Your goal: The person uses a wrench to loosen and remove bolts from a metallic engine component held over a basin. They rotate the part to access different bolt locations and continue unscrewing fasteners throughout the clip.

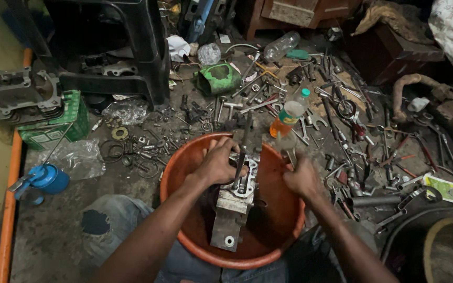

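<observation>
Head view: a grey metal engine part [235,202] stands tilted inside an orange basin [284,238] on the littered floor [53,236], and it could slip or tip against the basin wall, since the oily-looking metal is steadied by one hand only. Left hand [217,163] is closed around the part's far end beside a dark rod-like tool [243,152], while the right hand [301,178], blurred at the basin's right rim, looks curled, though I cannot tell around what.
</observation>
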